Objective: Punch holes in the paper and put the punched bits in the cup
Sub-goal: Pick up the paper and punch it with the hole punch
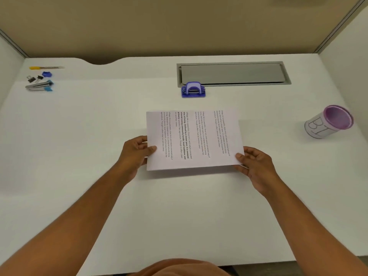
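Note:
A printed sheet of paper (194,139) lies sideways at the middle of the white desk, its near edge slightly raised. My left hand (135,154) pinches its left edge, thumb on top. My right hand (254,166) grips its near right corner the same way. A purple hole punch (193,89) stands beyond the paper, a short gap from its far edge. A white cup (328,121) with a purple rim and black lettering stands at the far right, tilted in the wide view, its inside looks bare.
At the far left lie a stapler (39,86), binder clips (34,78), a small blue piece (46,74) and a yellow-handled cutter (45,67). A grey cable hatch (233,73) is set into the desk (99,136) behind the punch. Partition walls close the back and sides.

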